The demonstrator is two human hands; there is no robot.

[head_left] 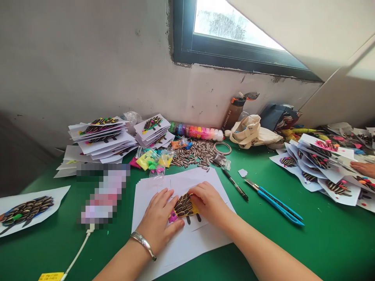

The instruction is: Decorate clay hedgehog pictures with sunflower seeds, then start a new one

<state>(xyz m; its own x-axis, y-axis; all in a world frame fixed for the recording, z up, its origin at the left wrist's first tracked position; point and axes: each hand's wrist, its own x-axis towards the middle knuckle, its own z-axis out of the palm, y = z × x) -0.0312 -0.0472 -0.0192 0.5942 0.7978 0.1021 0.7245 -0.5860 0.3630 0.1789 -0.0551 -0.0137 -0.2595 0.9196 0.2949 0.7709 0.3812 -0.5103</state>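
On a stack of white paper (146,238) lies a hedgehog picture of sunflower seeds (184,206) pressed into yellow clay, with a magenta clay face (172,216) and dark feet. My left hand (159,218) rests flat on the sheet at the picture's left, thumb and fingers apart, nothing held. At the picture's upper right edge, my right hand (208,203) has its fingers pinched together against the yellow clay; whatever sits between the fingertips is hidden. Loose sunflower seeds (196,152) lie in a pile beyond the paper, beside small bags of coloured clay (154,158).
Right of the paper lie a pen (234,184) and blue tweezers (277,203). Finished picture stacks stand at left (102,144) and right (319,166), where another person's hand (363,168) shows. A tape roll (223,148), bottle (233,113) and cloth bag (252,132) sit behind.
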